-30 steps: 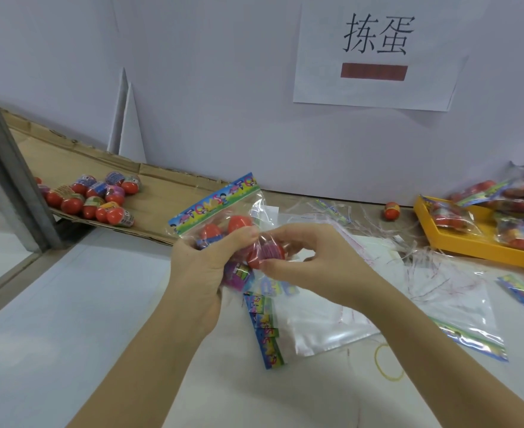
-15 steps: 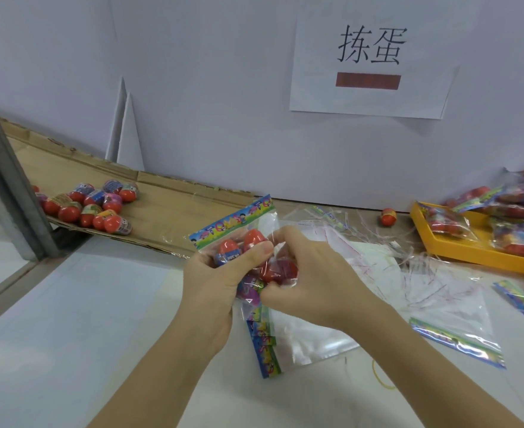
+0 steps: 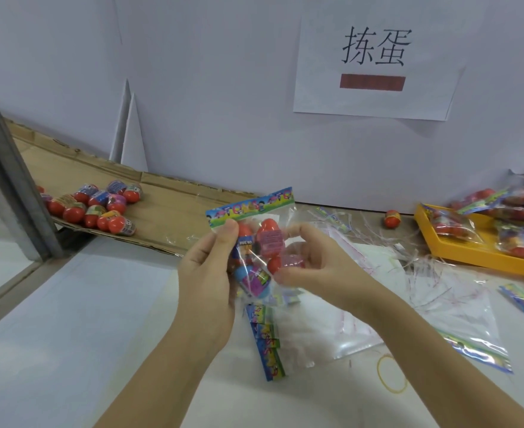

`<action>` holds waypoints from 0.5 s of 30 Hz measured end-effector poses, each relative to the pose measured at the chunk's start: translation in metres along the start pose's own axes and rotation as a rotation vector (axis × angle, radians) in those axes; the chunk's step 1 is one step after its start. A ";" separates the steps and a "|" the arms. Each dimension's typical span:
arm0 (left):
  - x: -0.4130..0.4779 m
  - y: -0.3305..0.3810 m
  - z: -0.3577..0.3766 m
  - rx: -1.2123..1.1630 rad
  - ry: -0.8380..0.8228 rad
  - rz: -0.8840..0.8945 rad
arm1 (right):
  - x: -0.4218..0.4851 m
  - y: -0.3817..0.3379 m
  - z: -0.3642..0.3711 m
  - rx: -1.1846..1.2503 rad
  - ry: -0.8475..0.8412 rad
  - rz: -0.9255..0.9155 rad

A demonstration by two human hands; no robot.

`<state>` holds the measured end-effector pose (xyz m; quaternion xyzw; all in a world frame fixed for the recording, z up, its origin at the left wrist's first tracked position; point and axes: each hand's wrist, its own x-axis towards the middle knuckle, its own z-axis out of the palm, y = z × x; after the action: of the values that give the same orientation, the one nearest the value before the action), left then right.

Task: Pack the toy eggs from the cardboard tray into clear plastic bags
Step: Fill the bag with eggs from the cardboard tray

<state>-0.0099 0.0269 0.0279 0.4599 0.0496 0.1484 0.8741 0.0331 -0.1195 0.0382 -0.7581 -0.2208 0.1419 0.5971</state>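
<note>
The brown corrugated cardboard tray (image 3: 168,211) lies up and left of the held bag, well apart from it. The clear plastic bag with a rainbow printed header (image 3: 251,208) stands upright, long axis vertical, header uppermost. The left hand (image 3: 205,273) pinches its left edge beneath the header. The right hand (image 3: 313,261) curls round its right side. Packed eggs (image 3: 270,239) sit between both grips. The loose red-capped toy eggs (image 3: 97,208) on the tray lie left of the bag, nearer the left hand.

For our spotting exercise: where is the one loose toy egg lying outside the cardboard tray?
In the head view the loose toy egg lies at the right, at the foot of the wall, just left of the yellow tray.
</note>
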 end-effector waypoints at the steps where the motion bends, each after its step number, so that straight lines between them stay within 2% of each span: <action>1: -0.001 0.001 0.000 0.003 -0.001 -0.009 | 0.001 0.000 -0.001 0.065 0.022 -0.012; 6: -0.001 -0.003 0.001 0.081 -0.051 -0.045 | 0.005 -0.005 -0.005 0.340 0.271 -0.052; 8: -0.001 -0.005 0.000 0.066 -0.050 -0.073 | 0.005 -0.005 -0.008 0.381 0.344 -0.078; 15: 0.003 -0.003 0.000 0.096 0.009 -0.063 | 0.007 -0.004 -0.010 0.365 0.417 -0.107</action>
<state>-0.0067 0.0259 0.0254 0.4987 0.0753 0.1202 0.8551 0.0435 -0.1236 0.0446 -0.6381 -0.1038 -0.0115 0.7629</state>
